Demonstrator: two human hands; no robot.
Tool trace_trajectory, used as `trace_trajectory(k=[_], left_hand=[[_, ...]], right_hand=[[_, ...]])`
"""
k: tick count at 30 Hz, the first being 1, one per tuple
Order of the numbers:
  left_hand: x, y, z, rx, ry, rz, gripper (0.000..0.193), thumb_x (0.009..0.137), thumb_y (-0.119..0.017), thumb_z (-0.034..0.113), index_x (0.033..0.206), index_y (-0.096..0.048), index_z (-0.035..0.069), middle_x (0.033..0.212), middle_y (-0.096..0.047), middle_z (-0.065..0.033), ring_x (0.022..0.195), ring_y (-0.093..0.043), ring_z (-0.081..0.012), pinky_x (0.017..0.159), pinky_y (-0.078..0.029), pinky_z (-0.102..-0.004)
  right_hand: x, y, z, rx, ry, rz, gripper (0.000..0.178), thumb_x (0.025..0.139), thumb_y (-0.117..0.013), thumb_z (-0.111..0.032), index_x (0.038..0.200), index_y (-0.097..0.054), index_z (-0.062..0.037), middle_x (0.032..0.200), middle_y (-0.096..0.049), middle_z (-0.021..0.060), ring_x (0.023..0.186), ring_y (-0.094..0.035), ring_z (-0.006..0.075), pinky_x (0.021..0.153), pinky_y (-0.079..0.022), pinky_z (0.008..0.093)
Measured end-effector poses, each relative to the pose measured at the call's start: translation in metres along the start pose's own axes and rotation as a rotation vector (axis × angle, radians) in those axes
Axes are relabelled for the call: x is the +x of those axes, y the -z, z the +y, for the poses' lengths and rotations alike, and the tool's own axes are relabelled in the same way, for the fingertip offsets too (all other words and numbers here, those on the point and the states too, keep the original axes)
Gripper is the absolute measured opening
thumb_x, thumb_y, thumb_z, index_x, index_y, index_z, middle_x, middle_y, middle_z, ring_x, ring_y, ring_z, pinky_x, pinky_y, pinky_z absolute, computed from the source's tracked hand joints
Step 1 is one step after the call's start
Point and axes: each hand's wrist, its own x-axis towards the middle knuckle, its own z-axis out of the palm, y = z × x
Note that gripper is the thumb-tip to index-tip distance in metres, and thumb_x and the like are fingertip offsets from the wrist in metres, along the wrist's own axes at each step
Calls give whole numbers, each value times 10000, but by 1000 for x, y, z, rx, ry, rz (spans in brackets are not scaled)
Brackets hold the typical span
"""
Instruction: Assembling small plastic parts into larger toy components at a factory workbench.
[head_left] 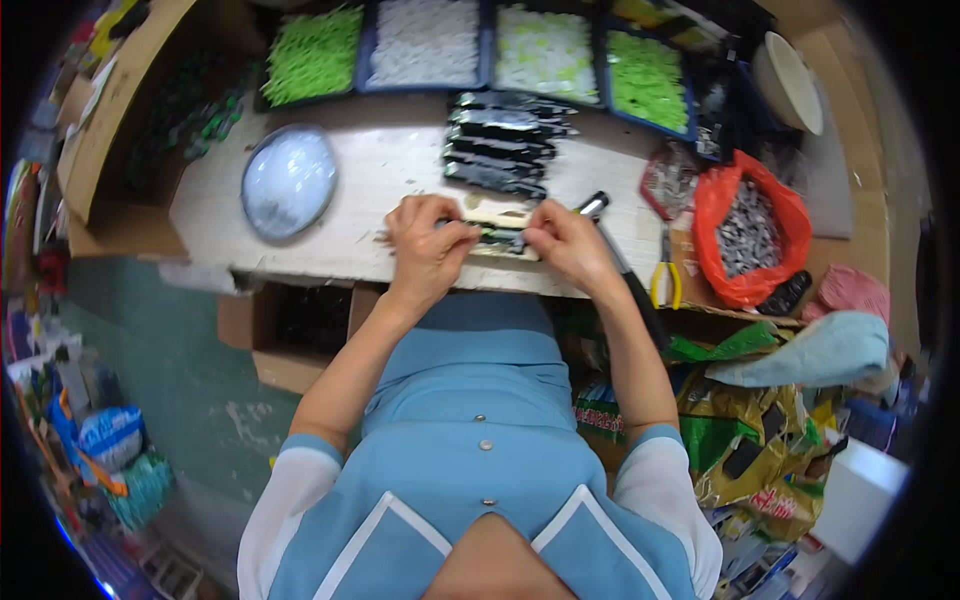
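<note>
At the tabletop's near edge, the left hand and right hand pinch opposite ends of a small black-and-green plastic part (likely light, stiff, best gripped endwise).

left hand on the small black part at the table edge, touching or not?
Touching. The head view shows the left hand with fingertips closed on the small black part, no gap visible.

light blue short-sleeved top, white sleeve ends with blue band at cuff, white piping in v shapes on chest, row of small round buttons down front; forearms bare, left hand and right hand bare, ungloved.
</note>
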Motion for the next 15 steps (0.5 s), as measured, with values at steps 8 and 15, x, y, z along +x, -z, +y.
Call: trace_trajectory(k=[8,15], left_hand=[[0,3,1,-14,40,-10,98,639,-698,80,715,-646,114,835,-545,-11,902,-459,-213,787,-276,-349],[0,6,2,-21,49,-40,121,627,-698,56,727,-643,97,869,-543,-25,903,-457,-202,800,-287,-331]], right_hand=[[4,25,-10,-57,166,0,166,800,-561,-200,841,-562,-39,770,-612,171,731,-585,346,651,-453,385],[70,162,40,-314,180,799,161,794,-561,-194,829,-626,-51,769,-622,163,743,-611,336,646,-477,421]])
